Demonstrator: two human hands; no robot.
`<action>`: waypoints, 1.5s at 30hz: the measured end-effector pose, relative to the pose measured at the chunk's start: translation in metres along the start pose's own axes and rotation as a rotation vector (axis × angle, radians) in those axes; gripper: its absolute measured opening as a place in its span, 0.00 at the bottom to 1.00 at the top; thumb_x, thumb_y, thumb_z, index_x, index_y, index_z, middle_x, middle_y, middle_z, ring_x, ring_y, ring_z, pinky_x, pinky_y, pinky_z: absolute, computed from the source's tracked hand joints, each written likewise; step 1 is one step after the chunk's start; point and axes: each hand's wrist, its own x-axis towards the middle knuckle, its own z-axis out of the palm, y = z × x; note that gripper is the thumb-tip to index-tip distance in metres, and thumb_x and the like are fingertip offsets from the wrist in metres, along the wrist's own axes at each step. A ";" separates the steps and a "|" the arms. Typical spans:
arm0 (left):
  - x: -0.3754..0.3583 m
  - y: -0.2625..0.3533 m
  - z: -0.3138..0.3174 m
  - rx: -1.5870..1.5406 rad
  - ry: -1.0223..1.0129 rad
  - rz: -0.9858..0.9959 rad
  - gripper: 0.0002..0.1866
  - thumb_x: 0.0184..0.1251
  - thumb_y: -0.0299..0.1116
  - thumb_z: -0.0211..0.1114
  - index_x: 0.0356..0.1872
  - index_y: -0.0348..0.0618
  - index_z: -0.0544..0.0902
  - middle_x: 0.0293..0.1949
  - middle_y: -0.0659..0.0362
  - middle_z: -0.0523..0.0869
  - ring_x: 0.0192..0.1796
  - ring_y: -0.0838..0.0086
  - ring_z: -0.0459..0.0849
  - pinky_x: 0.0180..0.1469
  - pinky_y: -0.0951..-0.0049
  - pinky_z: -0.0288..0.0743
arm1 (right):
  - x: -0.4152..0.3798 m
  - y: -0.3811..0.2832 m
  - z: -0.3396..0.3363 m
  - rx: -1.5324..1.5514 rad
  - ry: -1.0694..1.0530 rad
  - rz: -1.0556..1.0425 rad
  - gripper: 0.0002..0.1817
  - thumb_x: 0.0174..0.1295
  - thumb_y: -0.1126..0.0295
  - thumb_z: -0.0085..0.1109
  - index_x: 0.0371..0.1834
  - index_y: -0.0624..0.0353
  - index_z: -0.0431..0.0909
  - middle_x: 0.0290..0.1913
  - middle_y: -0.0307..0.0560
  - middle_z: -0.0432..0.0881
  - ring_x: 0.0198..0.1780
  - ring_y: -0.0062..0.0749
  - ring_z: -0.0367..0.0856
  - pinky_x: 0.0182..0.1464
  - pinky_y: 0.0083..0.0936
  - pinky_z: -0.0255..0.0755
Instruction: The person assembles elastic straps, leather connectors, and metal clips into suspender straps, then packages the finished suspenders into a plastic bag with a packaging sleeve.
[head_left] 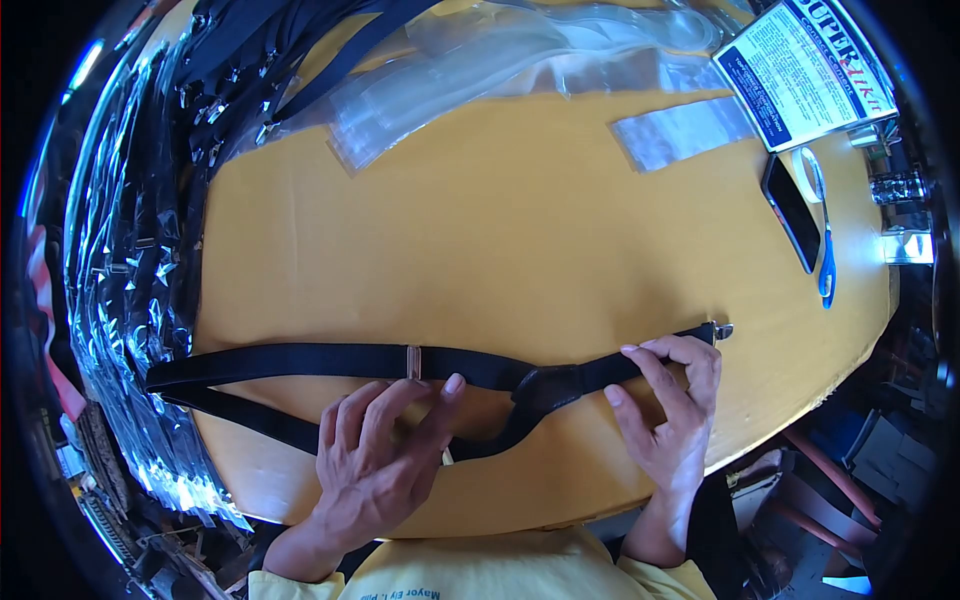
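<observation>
Near front edge of yellow table (520, 220), black suspenders (300, 360) lie stretched flat, straps meeting at dark patch (548, 385). Left hand (375, 450) presses strap beside metal adjuster (414, 362), fingers together, thumb extended. Right hand (672, 410) pinches strap end near clip (722, 330), fingers clamped. Best keep strap taut, untwisted, while smoothing. Beyond: clear plastic sleeves (480, 60), bagged stock (130, 300) at left, phone (792, 212), box (815, 65) reading "SUPER"; smaller print illegible.

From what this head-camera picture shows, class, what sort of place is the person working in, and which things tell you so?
Probably a small packing bench for suspenders. Both hands, left hand and right hand, lie on black suspenders on a yellow table. Clear plastic sleeves lie at the far edge, and bagged black straps are stacked on the left.
</observation>
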 end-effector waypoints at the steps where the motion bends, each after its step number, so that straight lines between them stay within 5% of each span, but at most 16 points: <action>1: 0.000 0.000 -0.001 -0.005 -0.012 0.001 0.31 0.57 0.30 0.73 0.66 0.58 0.83 0.56 0.63 0.77 0.58 0.63 0.76 0.59 0.59 0.67 | 0.000 0.000 0.000 0.000 -0.001 -0.001 0.22 0.49 0.68 0.78 0.50 0.55 0.89 0.52 0.42 0.79 0.56 0.43 0.74 0.59 0.41 0.68; 20: 0.001 0.001 -0.001 -0.019 -0.008 0.007 0.30 0.57 0.29 0.73 0.65 0.55 0.83 0.57 0.61 0.77 0.59 0.62 0.76 0.61 0.59 0.67 | 0.000 -0.001 0.000 -0.009 -0.001 0.002 0.22 0.49 0.68 0.78 0.50 0.54 0.89 0.52 0.41 0.78 0.57 0.43 0.74 0.59 0.42 0.68; 23: 0.001 0.001 -0.001 -0.020 -0.011 0.006 0.30 0.57 0.29 0.72 0.65 0.55 0.83 0.57 0.61 0.77 0.59 0.62 0.76 0.61 0.59 0.67 | 0.000 -0.001 -0.001 -0.012 0.000 -0.010 0.21 0.49 0.69 0.76 0.48 0.61 0.87 0.50 0.47 0.79 0.54 0.45 0.75 0.60 0.41 0.68; 25: 0.000 0.001 -0.001 -0.021 -0.011 0.002 0.30 0.57 0.29 0.72 0.65 0.56 0.83 0.57 0.61 0.78 0.59 0.62 0.76 0.61 0.59 0.67 | 0.000 0.000 0.000 -0.009 -0.006 0.005 0.22 0.49 0.68 0.78 0.50 0.54 0.89 0.52 0.41 0.79 0.56 0.43 0.74 0.59 0.41 0.68; 35: 0.002 0.001 -0.003 -0.040 -0.003 0.005 0.28 0.59 0.30 0.72 0.65 0.55 0.83 0.56 0.61 0.79 0.58 0.62 0.76 0.60 0.59 0.68 | 0.001 -0.001 0.000 -0.002 0.003 -0.002 0.22 0.49 0.68 0.78 0.50 0.54 0.89 0.51 0.42 0.79 0.56 0.43 0.75 0.59 0.41 0.68; 38: 0.000 0.000 -0.004 -0.077 0.014 0.010 0.27 0.61 0.31 0.71 0.64 0.52 0.83 0.56 0.58 0.80 0.58 0.59 0.78 0.60 0.58 0.70 | 0.001 -0.001 -0.001 0.005 0.004 -0.014 0.20 0.49 0.69 0.76 0.48 0.61 0.87 0.50 0.47 0.79 0.55 0.44 0.74 0.61 0.41 0.68; 45: -0.004 0.000 -0.013 -0.114 0.025 0.045 0.26 0.60 0.33 0.74 0.62 0.46 0.84 0.56 0.57 0.82 0.55 0.61 0.83 0.55 0.61 0.74 | 0.001 -0.002 -0.001 -0.002 0.011 0.002 0.21 0.51 0.67 0.77 0.50 0.54 0.89 0.51 0.41 0.80 0.56 0.42 0.75 0.60 0.41 0.67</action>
